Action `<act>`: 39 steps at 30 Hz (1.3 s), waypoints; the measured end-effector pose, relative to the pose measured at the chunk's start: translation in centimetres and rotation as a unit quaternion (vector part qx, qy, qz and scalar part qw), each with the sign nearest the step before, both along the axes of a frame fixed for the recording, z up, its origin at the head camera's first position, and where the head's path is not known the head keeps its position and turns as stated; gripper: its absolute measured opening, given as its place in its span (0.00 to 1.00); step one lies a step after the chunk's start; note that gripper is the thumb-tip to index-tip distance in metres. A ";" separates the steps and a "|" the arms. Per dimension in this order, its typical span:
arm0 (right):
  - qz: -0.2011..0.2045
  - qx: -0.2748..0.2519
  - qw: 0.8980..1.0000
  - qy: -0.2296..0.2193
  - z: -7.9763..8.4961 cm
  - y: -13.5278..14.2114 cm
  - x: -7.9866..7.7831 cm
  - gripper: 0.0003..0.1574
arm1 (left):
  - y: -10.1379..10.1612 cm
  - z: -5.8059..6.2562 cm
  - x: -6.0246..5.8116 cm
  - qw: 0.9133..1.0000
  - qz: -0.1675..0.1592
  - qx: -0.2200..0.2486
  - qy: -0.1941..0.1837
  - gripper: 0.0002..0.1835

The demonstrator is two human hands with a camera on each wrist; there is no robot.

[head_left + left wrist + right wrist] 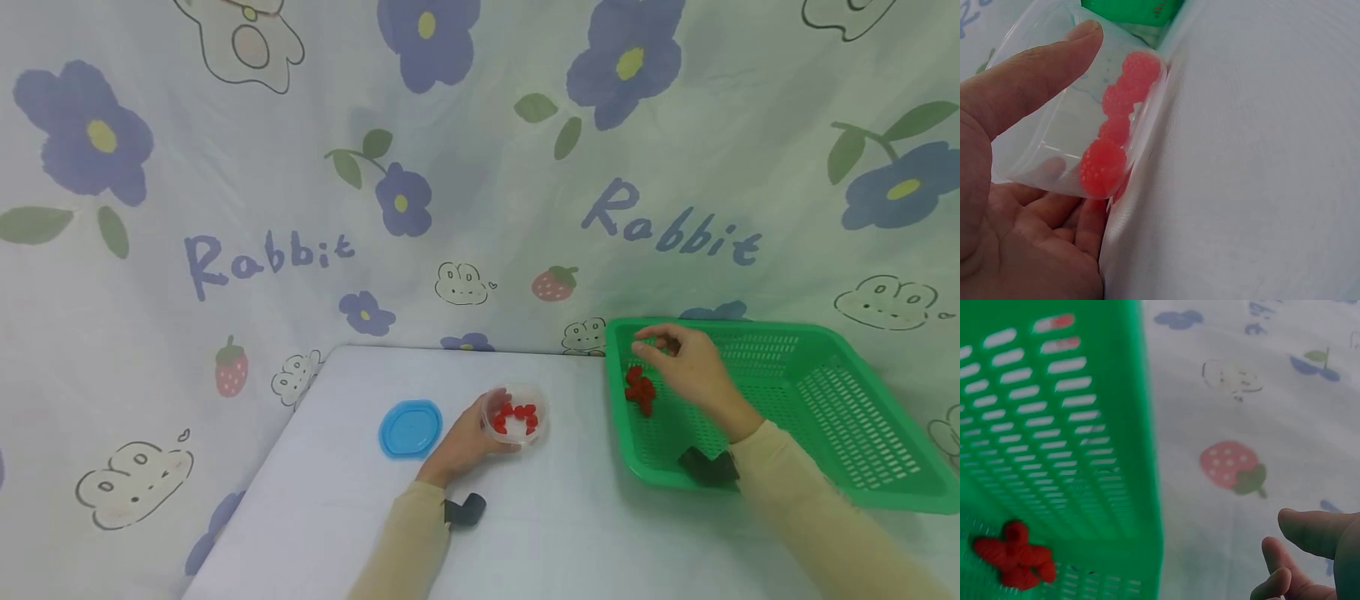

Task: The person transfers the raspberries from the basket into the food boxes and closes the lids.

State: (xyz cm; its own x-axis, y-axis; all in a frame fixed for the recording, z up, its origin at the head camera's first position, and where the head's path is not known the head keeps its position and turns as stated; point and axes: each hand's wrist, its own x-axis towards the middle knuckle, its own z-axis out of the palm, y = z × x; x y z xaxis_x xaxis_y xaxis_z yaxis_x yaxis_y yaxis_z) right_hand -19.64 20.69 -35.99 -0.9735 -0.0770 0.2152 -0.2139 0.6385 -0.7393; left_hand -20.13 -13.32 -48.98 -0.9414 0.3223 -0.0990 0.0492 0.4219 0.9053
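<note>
My left hand point(470, 435) holds a clear round plastic tub point(1063, 156) on the table, thumb on one side and fingers round the other. Several red raspberries point(1104, 167) lie along its bottom. Over the left part of a green slotted basket point(624, 433) hovers my right hand point(692, 367). Its thumb and fingers are loosely bent and apart in the right wrist view, and nothing shows between them. Below that hand, a small cluster of raspberries point(1017, 556) sits on the basket floor.
A light blue lid point(410, 428) lies on the white table point(540, 533), left of the tub. Behind the table hangs a cloth point(480, 208) printed with flowers and rabbits. The basket stands at the right, its walls raised around the raspberries.
</note>
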 end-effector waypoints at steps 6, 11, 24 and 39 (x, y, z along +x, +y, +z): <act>-0.002 0.008 0.999 -0.048 -0.7 1.4 -1.2 0.27 | -0.1 -0.1 -0.1 1.000 -0.002 0.001 0.002 0.52; 0.005 -0.002 0.996 -0.086 -1.4 2.3 -2.2 0.31 | -0.1 0.0 0.0 1.000 -0.002 0.004 0.001 0.51; 0.020 -0.010 0.982 -0.189 -3.4 3.6 -4.5 0.36 | -0.1 0.0 0.0 1.000 -0.001 0.003 -0.002 0.51; 0.074 0.010 0.969 -0.235 -5.1 4.8 -5.1 0.30 | 0.0 -0.1 -0.1 1.000 0.002 -0.004 -0.003 0.51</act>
State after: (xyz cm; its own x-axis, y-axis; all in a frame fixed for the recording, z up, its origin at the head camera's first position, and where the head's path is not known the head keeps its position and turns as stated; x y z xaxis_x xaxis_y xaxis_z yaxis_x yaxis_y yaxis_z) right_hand -24.77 25.53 -41.06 -0.9419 -0.2224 -0.2518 0.0529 0.6419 -0.7649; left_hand -20.26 -13.31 -49.05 -0.9421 0.3178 -0.1071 0.0420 0.4288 0.9024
